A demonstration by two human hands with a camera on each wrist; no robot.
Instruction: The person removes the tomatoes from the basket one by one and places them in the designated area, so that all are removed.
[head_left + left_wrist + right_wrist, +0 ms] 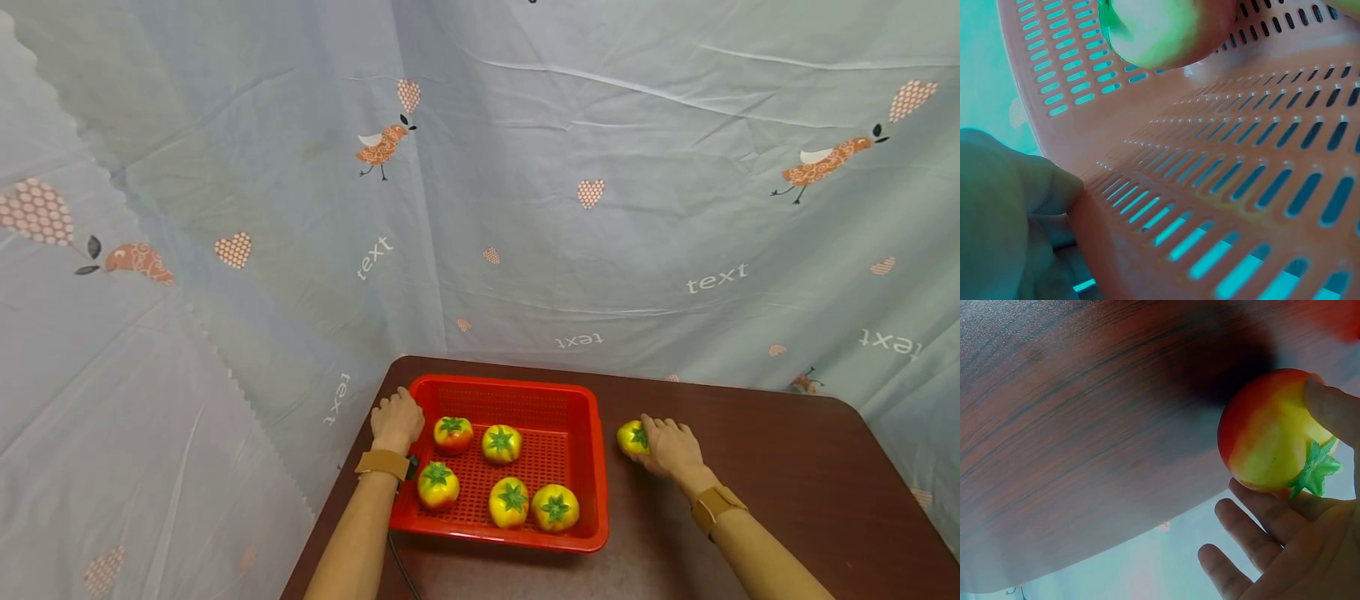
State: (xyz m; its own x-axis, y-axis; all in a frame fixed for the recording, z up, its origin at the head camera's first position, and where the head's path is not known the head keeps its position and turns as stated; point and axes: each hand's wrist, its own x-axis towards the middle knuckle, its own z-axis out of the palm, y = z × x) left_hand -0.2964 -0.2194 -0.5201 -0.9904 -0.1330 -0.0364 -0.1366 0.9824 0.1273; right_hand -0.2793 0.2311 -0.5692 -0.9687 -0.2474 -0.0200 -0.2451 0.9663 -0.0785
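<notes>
My left hand (396, 418) grips the left rim of a red plastic basket (510, 386). In the left wrist view its thumb lies at the rim and other fingers curl below, outside the slotted wall (1260, 169). To the basket's right, my right hand (670, 450) holds a yellow-and-red toy tomato (632, 437) with a green star-shaped leaf cap. The right wrist view shows this tomato (1266, 431) between thumb and index finger, its other fingers spread, over the brown table. Several similar tomatoes, such as one front-right tomato (555, 507), lie inside the basket.
The basket stands on the left part of a dark brown wooden table (795, 467) with rounded corners. A pale patterned curtain (525, 250) hangs behind and to the left. A thin black cable (401, 567) runs below the basket's front left corner.
</notes>
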